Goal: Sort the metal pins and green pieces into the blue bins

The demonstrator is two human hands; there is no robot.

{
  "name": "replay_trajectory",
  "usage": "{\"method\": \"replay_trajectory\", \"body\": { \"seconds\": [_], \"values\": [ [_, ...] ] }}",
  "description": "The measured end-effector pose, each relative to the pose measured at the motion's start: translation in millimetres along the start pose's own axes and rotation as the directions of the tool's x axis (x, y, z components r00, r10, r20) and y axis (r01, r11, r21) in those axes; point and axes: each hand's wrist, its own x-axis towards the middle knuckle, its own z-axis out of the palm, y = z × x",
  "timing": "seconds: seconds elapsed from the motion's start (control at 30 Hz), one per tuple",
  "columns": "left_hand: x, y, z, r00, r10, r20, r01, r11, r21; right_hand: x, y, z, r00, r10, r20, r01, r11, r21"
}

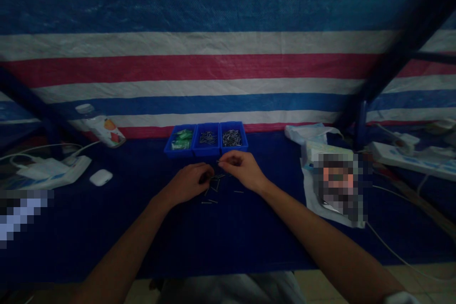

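Both hands low over the dark blue worktop (107, 228), just in front of three blue bins (206, 140). Left hand (188, 183) curled loosely over a scatter of small metal pins (213, 185), knuckles up, fingers bent inward; whether anything sits inside them, cannot tell. Right hand (242, 168) raised slightly, thumb and forefinger pinched shut on one thin pin at their tips. More pins loose on the worktop between and below the hands. Left bin with green pieces, other two with metal parts. Tipped bottle (103, 128) and white earbud case (100, 177) well off to the left.
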Motion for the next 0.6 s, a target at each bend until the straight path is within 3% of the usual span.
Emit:
{"method": "replay_trajectory", "body": {
  "seconds": [0.1, 0.27, 0.4, 0.6],
  "values": [
    [0.3, -0.3, 0.7, 1.0, -0.005, -0.004, 0.005, 1.0, 0.004, 3.0, -2.5, -1.8, 0.99, 0.129, -0.05, -0.109, 0.949, 0.295],
    [0.8, 0.1, 0.2, 1.0, -0.012, 0.001, 0.012, 1.0, 0.004, 2.5, -11.7, -8.2, 0.98, 0.196, 0.023, -0.166, 0.755, 0.634],
    [0.0, 2.0, -1.8, 0.999, -0.033, -0.032, 0.034, 0.999, 0.032, 2.1, -16.0, -10.2, 0.979, 0.191, 0.069, -0.182, 0.676, 0.714],
    [-1.0, 2.7, -2.6, 0.997, -0.055, -0.051, 0.058, 0.996, 0.061, 4.9, -10.4, -4.5, 0.949, 0.305, 0.077, -0.282, 0.718, 0.637]
  ]
}}
